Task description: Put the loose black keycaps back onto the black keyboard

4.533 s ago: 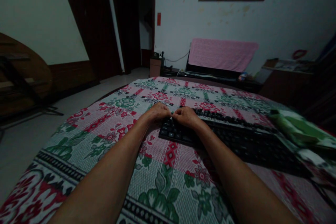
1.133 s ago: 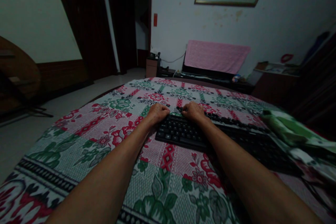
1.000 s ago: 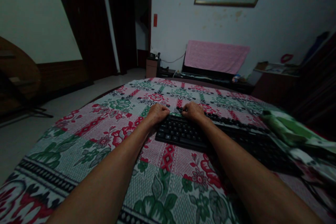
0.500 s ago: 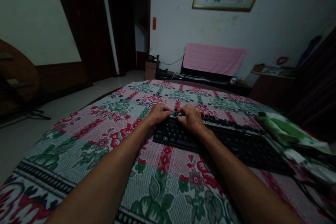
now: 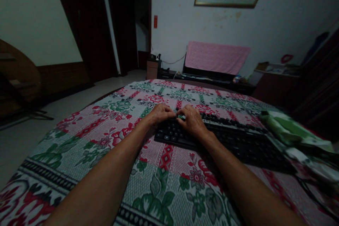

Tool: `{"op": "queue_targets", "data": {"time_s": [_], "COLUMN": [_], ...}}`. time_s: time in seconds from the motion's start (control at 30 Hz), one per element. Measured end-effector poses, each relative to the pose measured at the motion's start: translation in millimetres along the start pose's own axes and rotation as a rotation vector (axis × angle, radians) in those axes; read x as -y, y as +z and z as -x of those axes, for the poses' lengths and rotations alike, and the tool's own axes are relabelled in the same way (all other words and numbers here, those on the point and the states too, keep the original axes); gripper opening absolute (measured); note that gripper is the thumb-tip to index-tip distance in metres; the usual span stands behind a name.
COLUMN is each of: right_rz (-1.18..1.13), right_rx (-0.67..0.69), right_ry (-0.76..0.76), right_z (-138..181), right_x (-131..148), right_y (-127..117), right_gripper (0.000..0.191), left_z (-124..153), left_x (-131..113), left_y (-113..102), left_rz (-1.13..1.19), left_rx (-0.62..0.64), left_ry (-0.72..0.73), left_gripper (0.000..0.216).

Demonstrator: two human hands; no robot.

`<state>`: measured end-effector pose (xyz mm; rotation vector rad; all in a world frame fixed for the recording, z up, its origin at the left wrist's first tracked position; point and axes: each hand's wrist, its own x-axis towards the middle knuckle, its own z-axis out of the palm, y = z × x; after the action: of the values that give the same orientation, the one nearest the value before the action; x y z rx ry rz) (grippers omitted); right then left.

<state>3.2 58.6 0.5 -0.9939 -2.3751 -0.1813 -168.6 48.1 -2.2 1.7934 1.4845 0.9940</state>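
A black computer keyboard (image 5: 254,148) lies at a slant on the flowered tablecloth. Over its upper left part, my left hand (image 5: 161,113) has thumb and fingers pressed together, at the top rows of keys. My right hand (image 5: 192,120) curls just beside it, thumb and forefinger bent toward the same spot. The fingertips of both hands nearly meet there; whatever small thing they pinch is too dark and small to make out. Behind the keyboard's back edge runs a row of small black pieces (image 5: 235,123), which look like loose keycaps.
A green and white bag or cloth (image 5: 291,130) lies right of the keyboard, with a crumpled clear wrapper (image 5: 315,166) and a black cable (image 5: 309,194) nearer me. The patterned tablecloth (image 5: 106,127) covers the table. Beyond stands a low cabinet with a pink towel (image 5: 217,57) above it.
My hands have come slightly closer, the left fingertips shifting a little right toward the right thumb. The keyboard stays in place, and the view has tilted slightly.
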Motion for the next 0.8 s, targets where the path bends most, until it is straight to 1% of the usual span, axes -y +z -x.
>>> {"op": "queue_targets", "data": {"time_s": [0.13,0.3,0.53,0.6,0.7,0.73,0.8], "right_rz": [-0.063,-0.222,-0.232,-0.223,-0.215,-0.215,-0.218], "right_rx": [0.006,0.063,0.079,0.079,0.092,0.106,0.133], "right_ry": [-0.014,-0.016,0.027,0.046,0.068,0.068,0.065], "right_z": [-3,-5,-5,-5,-4,-4,-4], "right_x": [3,0,1,1,0,0,-1], "right_y": [0,1,2,2,3,4,7], "right_gripper": [0.018,0.020,0.018,0.018,0.018,0.018,0.018], "left_z": [3,7,6,6,7,8,10], "left_x": [-5,-12,-12,-11,-7,-5,-1], "left_y": [-3,-9,-11,-14,-20,-21,-22], "left_rz": [0.048,0.005,0.003,-0.016,-0.048,-0.044,-0.013], "left_rx": [0.018,0.028,0.034,-0.019,-0.158,-0.186,-0.204], "left_ry": [-0.054,-0.075,-0.098,-0.122,-0.189,-0.210,-0.239], "left_gripper": [0.029,0.023,0.020,0.020,0.021,0.020,0.020]}}
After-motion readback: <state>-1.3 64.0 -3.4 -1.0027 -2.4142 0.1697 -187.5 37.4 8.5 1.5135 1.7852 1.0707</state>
